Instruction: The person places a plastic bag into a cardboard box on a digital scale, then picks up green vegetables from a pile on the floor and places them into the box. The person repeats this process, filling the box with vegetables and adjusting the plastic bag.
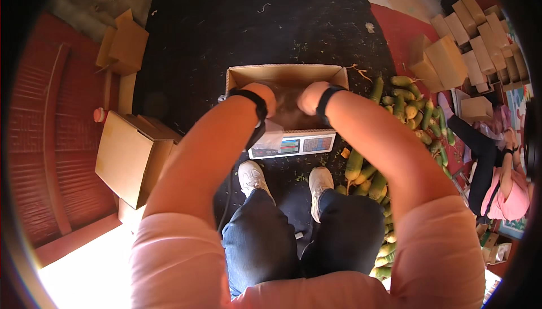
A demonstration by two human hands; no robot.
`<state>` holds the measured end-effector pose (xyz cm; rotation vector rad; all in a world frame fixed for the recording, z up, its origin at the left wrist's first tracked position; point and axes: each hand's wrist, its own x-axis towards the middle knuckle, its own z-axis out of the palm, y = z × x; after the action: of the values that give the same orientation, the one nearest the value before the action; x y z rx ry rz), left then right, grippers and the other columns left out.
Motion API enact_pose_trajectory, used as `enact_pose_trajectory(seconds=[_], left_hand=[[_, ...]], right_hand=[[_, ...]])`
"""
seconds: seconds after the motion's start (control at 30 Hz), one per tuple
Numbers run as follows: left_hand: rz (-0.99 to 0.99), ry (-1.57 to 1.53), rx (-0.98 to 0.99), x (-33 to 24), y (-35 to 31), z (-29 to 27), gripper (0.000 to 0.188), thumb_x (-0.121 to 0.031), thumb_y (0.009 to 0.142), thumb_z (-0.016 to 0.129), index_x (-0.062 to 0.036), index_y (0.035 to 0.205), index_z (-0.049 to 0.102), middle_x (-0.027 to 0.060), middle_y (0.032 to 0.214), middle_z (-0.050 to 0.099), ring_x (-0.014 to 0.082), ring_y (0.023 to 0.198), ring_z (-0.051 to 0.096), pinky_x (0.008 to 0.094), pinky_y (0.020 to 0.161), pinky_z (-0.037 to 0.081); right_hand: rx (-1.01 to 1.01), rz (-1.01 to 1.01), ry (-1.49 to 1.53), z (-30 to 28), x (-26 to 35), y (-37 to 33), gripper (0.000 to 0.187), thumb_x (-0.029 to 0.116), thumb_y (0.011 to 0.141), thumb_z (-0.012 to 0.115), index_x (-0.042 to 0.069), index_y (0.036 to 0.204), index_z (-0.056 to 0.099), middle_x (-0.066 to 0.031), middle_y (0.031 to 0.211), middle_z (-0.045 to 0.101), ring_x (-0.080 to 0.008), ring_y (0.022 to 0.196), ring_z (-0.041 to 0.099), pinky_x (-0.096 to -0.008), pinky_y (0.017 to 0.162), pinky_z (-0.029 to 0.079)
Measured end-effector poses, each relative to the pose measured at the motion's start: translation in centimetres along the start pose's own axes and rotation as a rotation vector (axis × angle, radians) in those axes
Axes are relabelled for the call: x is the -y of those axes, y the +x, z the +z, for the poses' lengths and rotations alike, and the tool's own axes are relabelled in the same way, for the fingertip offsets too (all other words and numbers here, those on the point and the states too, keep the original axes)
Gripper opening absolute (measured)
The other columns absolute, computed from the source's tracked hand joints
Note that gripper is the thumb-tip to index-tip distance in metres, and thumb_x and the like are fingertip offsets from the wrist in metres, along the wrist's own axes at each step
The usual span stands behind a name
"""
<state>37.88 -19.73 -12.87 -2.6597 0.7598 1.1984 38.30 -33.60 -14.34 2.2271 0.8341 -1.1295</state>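
Observation:
Both my arms reach forward into an open cardboard box (287, 73). Inside its left part is my left hand (264, 95), wearing a black wrist strap. My right hand (312, 98), also strapped at the wrist, is inside the right part. The fingers of both hands are turned down and hidden or blurred, so I cannot make out what they hold. The box sits on what looks like a white electronic scale (293, 146), whose front panel faces me. A piece of clear plastic (271, 136) hangs over the near side of the box below my left wrist.
Long green radishes (400, 108) lie heaped to my right. Cardboard cartons (125, 151) stand at left, another open carton (129, 43) behind them. Stacked boxes (485, 40) fill the far right, near a seated person in pink (502, 193). Black sheeting (254, 21) covers the floor ahead.

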Motion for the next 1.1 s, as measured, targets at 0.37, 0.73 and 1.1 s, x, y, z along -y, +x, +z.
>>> enact_pose_trajectory(seconds=[0.37, 0.73, 1.1], left_hand=[[0.08, -0.165, -0.651, 4.6, -6.6, 1.9, 0.015, -0.002, 0.074, 0.059, -0.0072, 0.083, 0.07, 0.0189, 0.09, 0.062, 0.0324, 0.086, 0.061, 0.0397, 0.076, 0.05], [-0.128, -1.832, -0.473, 8.4, -9.3, 4.3, 0.011, -0.005, 0.086, 0.059, -0.0032, 0.096, 0.059, 0.0075, 0.087, 0.065, 0.0184, 0.079, 0.065, 0.0289, 0.069, 0.054], [0.207, -1.903, -0.32, 9.6, -8.1, 4.4, 0.026, -0.011, 0.087, 0.062, 0.0036, 0.106, 0.054, 0.0155, 0.103, 0.063, 0.0204, 0.085, 0.065, 0.0307, 0.075, 0.054]], right_hand=[[-0.701, -0.31, 0.98, 4.1, -5.6, -6.9, 0.035, -0.004, 0.08, 0.055, 0.001, 0.114, 0.055, -0.0141, 0.105, 0.058, -0.0229, 0.096, 0.058, -0.029, 0.082, 0.048], [-0.562, -0.289, 2.519, 9.8, -8.4, -7.3, 0.023, 0.009, 0.091, 0.054, -0.002, 0.111, 0.06, -0.0124, 0.106, 0.064, -0.0225, 0.096, 0.063, -0.0348, 0.083, 0.052], [-0.73, -0.127, 2.669, 10.5, -9.1, -5.2, 0.019, 0.024, 0.084, 0.063, 0.006, 0.089, 0.061, -0.007, 0.081, 0.062, -0.0162, 0.068, 0.06, -0.0326, 0.065, 0.052]])
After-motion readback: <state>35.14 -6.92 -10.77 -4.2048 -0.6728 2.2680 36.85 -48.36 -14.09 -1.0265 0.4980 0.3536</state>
